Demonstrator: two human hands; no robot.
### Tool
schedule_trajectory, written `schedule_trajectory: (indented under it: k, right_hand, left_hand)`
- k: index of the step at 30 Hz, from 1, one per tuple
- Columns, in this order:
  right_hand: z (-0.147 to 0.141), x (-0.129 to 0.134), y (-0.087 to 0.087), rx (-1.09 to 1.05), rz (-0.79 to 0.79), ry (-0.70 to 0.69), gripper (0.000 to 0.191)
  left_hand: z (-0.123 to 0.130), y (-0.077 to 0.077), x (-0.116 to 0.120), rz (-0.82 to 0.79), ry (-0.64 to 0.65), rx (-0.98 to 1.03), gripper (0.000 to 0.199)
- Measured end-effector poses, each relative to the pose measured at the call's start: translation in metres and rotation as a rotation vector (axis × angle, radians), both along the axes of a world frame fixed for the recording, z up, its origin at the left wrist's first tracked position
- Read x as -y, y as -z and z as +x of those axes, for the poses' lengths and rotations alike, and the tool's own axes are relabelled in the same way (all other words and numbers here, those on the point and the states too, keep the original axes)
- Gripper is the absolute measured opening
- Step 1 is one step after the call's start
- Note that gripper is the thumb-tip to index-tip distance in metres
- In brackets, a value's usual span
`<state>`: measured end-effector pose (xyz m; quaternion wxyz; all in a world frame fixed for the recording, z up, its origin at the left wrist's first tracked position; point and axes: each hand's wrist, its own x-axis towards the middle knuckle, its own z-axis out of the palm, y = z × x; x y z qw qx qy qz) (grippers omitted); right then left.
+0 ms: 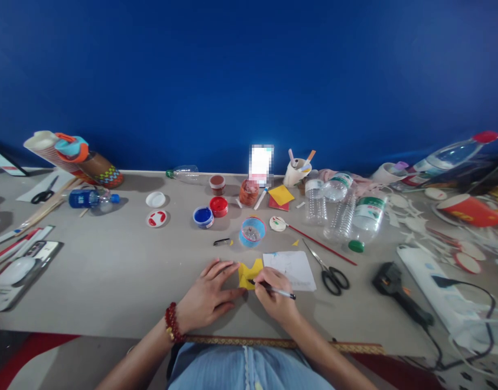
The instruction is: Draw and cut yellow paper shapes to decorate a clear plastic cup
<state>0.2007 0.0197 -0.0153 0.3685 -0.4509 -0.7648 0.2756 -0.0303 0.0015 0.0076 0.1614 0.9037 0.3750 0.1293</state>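
Near the table's front edge lies a small cut piece of yellow paper [246,271]. My left hand [210,292] rests flat beside it, fingers spread, with fingertips on its left edge. In my right hand [276,295] is a pen [283,293] with a white barrel and dark ends, its tip down on the yellow paper. Just right of that hand lies a white sheet [301,271] with faint marks on it. Black-handled scissors [330,273] lie open to the right of the sheet.
Open blue [203,216] and red [218,206] paint jars stand ahead, near a blue-rimmed cup [252,233]. A red paintbrush [322,244] lies across the right side. Plastic bottles [366,216], a glue gun [401,295] and a power strip [436,292] crowd the right. A lit phone [261,162] stands at the back.
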Motion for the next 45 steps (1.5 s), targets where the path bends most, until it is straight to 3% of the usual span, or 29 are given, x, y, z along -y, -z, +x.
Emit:
schedule_trajectory:
  k: [34, 38, 45]
  right_hand:
    - [-0.002, 0.002, -0.001, -0.032, -0.015, -0.068, 0.014]
    - [0.001, 0.002, -0.007, -0.112, 0.011, 0.006, 0.015]
    - [0.02, -0.001, -0.011, -0.103, -0.111, 0.084, 0.016]
  left_hand:
    - [0.0, -0.001, -0.001, -0.015, 0.006, -0.008, 0.042]
    - [0.001, -0.002, 0.0, -0.021, -0.003, -0.025, 0.043]
    - [0.002, -0.005, 0.0, -0.015, -0.007, -0.032, 0.044]
